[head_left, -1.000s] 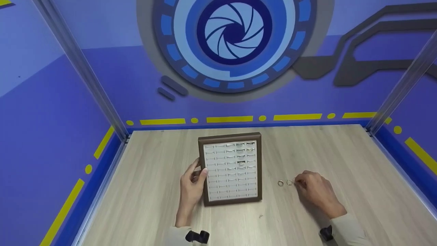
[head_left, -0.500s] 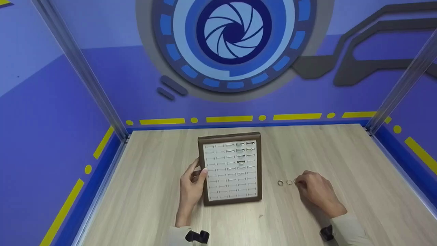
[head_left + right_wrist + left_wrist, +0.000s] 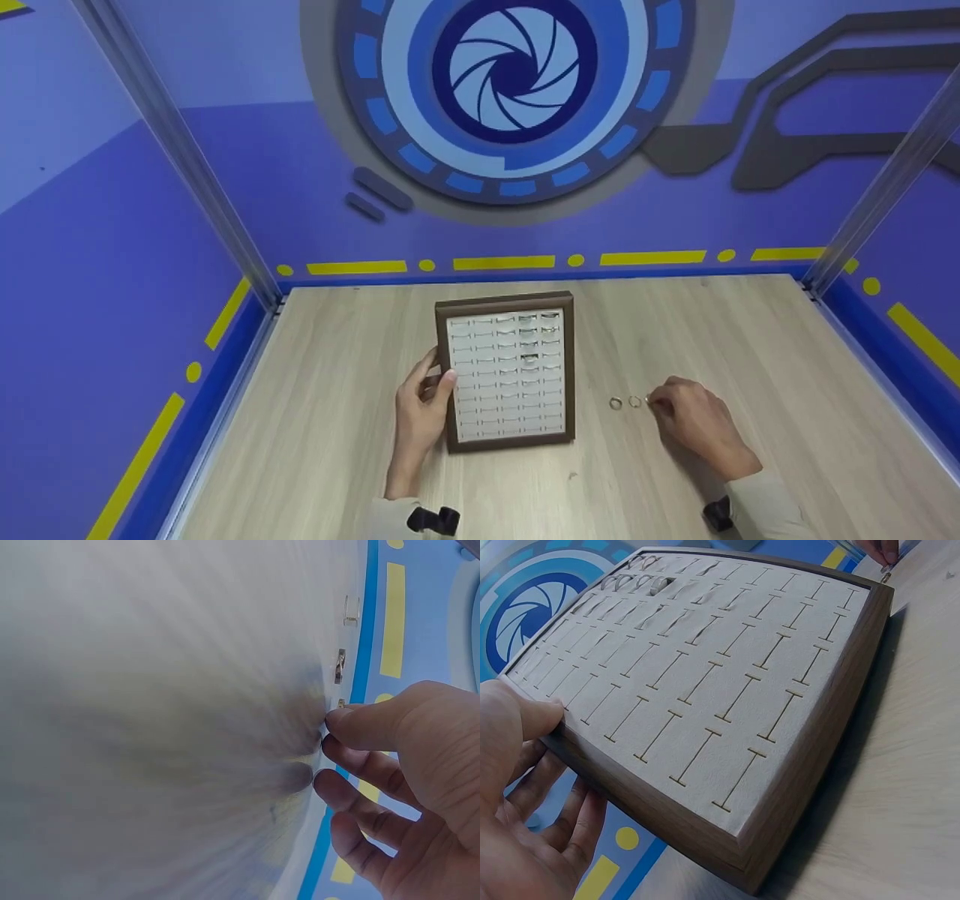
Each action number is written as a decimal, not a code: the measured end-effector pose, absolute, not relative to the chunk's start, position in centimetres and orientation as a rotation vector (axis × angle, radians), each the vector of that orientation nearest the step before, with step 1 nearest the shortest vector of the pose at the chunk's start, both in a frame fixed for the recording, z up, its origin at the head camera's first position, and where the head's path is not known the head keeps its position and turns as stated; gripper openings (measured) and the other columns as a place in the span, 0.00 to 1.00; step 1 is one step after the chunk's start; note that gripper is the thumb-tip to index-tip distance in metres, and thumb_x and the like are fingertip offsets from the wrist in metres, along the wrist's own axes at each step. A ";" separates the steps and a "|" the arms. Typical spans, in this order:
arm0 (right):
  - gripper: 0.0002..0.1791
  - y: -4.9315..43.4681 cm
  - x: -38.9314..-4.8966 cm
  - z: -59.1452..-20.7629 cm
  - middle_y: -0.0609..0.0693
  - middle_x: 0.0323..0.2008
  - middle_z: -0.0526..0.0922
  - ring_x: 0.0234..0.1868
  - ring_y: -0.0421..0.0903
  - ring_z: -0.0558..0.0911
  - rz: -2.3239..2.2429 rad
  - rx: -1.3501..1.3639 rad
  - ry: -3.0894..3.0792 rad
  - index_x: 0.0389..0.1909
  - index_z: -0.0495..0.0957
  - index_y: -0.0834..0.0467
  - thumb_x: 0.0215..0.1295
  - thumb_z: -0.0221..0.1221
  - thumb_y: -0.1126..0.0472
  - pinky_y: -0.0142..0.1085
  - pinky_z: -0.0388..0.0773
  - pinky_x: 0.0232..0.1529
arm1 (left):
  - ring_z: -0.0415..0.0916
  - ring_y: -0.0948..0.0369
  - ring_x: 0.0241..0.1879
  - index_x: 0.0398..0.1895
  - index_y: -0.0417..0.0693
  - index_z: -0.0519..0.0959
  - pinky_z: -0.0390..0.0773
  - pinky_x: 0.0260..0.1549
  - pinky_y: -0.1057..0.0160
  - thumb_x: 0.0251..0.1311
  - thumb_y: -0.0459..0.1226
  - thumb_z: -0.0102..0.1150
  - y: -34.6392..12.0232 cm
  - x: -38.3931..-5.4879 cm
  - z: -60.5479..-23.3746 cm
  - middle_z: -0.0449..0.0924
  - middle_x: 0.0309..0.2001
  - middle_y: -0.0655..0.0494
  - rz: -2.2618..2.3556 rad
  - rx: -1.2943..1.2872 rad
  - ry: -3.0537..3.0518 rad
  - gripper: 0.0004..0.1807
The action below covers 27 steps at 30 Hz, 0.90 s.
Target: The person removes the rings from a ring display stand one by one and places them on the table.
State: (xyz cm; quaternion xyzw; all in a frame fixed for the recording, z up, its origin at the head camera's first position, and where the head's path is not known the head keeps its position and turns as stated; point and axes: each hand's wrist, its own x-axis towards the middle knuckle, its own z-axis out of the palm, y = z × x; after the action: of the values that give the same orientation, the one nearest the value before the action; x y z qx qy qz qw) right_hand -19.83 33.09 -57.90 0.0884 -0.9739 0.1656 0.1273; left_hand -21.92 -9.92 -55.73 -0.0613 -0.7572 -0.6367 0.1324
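A ring display tray [image 3: 506, 375], brown-framed with a white slotted pad, stands tilted up on the table. My left hand [image 3: 421, 405] grips its left edge, thumb on the front of the frame and fingers behind. Several rings sit in the slots toward the upper right of the pad; many other slots are bare. To the right of the tray, a dark-toned ring [image 3: 616, 403] and a thin gold ring [image 3: 634, 402] rest on the table. Beside them my right hand [image 3: 697, 421] pinches another ring [image 3: 341, 703] at the tabletop, mostly hidden by the thumb and fingertips.
The light wood table [image 3: 330, 345] is bounded by blue printed panels [image 3: 360, 240] at the back and sides. Metal posts [image 3: 191, 165] stand at the back corners. A small mark [image 3: 573, 475] shows on the table in front of the tray.
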 end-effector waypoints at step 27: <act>0.07 31.4 -19.9 -54.9 0.46 0.35 0.87 0.31 0.39 0.82 0.529 0.342 -2.726 0.39 0.91 0.56 0.64 0.72 0.70 0.39 0.81 0.30 | 0.86 0.56 0.51 0.77 0.45 0.72 0.84 0.53 0.63 0.75 0.37 0.64 -9.8 -21.8 -55.7 0.81 0.66 0.43 -1.846 -0.159 -2.206 0.29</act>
State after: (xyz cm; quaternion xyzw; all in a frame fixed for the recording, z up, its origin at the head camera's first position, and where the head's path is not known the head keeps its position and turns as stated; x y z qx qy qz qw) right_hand -19.87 31.39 -54.86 0.1205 -0.9600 0.1864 0.1709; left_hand -21.85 -9.83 -55.69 -0.0546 -0.7593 -0.6354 0.1298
